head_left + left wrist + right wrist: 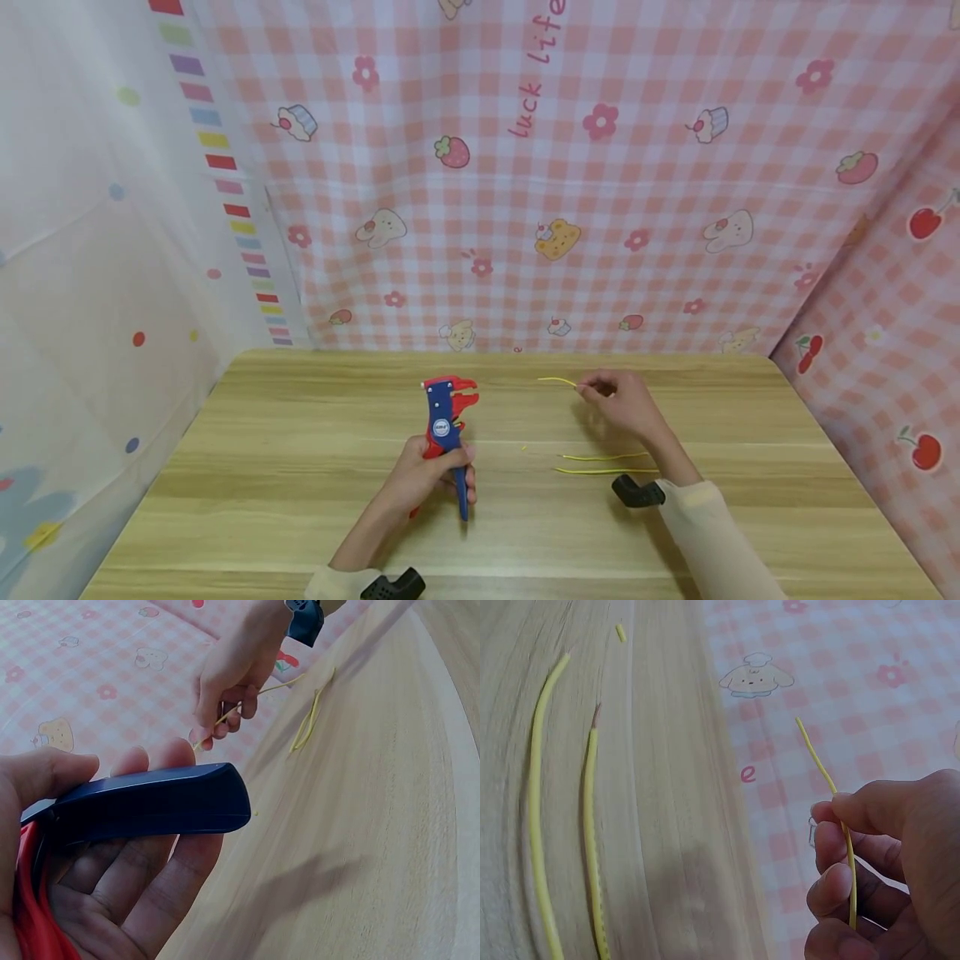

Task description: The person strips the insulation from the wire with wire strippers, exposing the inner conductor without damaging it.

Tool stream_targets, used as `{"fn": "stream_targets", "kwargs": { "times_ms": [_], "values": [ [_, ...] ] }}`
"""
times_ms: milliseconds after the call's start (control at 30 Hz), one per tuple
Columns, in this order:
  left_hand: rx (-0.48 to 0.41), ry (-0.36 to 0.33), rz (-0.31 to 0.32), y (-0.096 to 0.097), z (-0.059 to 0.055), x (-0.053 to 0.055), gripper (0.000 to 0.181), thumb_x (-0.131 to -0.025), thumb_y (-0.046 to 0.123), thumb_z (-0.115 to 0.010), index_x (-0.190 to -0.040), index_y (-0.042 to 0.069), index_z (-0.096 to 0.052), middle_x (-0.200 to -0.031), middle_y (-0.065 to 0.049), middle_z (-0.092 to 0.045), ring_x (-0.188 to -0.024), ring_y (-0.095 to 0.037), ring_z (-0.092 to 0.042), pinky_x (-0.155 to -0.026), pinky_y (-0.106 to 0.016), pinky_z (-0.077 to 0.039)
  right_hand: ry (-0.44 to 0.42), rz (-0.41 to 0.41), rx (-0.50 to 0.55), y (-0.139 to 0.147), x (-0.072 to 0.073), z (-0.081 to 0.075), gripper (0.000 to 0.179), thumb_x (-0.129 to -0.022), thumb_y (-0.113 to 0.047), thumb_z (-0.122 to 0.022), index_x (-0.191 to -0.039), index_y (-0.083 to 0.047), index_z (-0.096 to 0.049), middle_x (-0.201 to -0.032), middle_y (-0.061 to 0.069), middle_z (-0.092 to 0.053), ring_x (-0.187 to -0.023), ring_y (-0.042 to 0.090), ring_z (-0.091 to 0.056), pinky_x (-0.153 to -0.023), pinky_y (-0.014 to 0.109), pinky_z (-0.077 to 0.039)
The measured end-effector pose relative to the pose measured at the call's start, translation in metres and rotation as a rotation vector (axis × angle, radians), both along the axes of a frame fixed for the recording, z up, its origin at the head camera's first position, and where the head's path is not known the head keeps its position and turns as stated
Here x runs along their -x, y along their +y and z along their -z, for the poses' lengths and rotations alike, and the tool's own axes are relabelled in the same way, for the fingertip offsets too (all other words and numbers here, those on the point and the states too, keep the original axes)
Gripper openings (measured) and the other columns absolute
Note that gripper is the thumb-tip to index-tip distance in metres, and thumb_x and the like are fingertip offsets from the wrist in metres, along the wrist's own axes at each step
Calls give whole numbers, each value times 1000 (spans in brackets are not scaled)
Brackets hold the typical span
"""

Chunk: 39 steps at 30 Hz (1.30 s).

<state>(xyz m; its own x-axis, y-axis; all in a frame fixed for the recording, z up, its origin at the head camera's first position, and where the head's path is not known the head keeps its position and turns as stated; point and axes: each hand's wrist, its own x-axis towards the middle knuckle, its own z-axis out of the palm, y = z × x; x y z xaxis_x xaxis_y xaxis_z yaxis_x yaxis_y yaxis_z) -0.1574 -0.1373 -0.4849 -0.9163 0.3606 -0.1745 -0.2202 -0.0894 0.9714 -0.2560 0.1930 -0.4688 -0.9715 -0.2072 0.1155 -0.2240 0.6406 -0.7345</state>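
Note:
My left hand [420, 473] holds a wire stripper [442, 407] with a blue body and red jaws, its head pointing up and its jaws to the right. The fingers are around the handles, and in the left wrist view the blue handle [154, 799] crosses in front of them. Farther back on the right, my right hand [621, 404] pinches a thin yellow wire [817, 759] between thumb and fingers. This wire's free end points left toward the stripper, apart from it, and looks yellow to its tip.
Two more yellow wires lie on the wooden table [300, 467] below the right hand. The nearer wire [534, 780] and the other wire [591, 802] show bare ends. A tiny yellow insulation piece [620, 633] lies beside them. Behind the table hangs a pink checked curtain [480, 192].

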Motion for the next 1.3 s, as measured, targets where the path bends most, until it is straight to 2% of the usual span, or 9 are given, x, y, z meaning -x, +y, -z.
{"fn": "stream_targets", "kwargs": {
  "times_ms": [133,433,567,767,1033,1300],
  "values": [
    [-11,-1,13,1,-1,-1,43,-101,18,-64,-122,-15,-48,-77,-4,-73,-68,-20,-76,-75,-38,-66,14,-11,20,-1,-4,-2,19,-99,-19,-68,-104,-3,-76,-90,13,-73,-76,16,-59,-62,24,-48],
    [-14,4,16,6,-3,-3,25,-101,10,-61,-113,-10,-53,-74,-4,-73,-64,-20,-75,-70,-38,-65,60,-31,55,-4,-14,-8,17,-98,-18,-69,-102,-4,-77,-90,11,-74,-76,15,-61,-62,23,-48],
    [-11,5,15,8,-4,-4,27,-101,11,-62,-113,-12,-53,-73,-4,-73,-64,-19,-75,-70,-37,-65,60,-34,51,-7,-19,-11,16,-99,-20,-69,-103,-6,-76,-93,13,-75,-77,15,-62,-63,24,-49],
    [-12,0,16,9,-4,-5,32,-101,10,-61,-116,-17,-51,-74,-4,-72,-65,-19,-75,-70,-37,-65,54,-25,51,-11,-27,-16,9,-99,-21,-69,-100,-15,-76,-93,11,-75,-77,15,-61,-61,24,-48],
    [-23,3,31,11,-6,-8,24,-101,9,-61,-111,-11,-54,-75,-5,-71,-67,-20,-75,-73,-38,-65,78,-41,72,-16,-39,-23,7,-98,-21,-70,-99,-18,-76,-90,11,-74,-75,14,-60,-59,23,-46],
    [-3,11,50,12,-9,-9,27,-102,11,-60,-116,-11,-54,-77,-4,-72,-70,-21,-76,-77,-38,-65,109,-52,83,-21,-50,-29,6,-98,-22,-71,-99,-18,-75,-85,2,-73,-71,12,-60,-58,23,-48]
  ]
}}
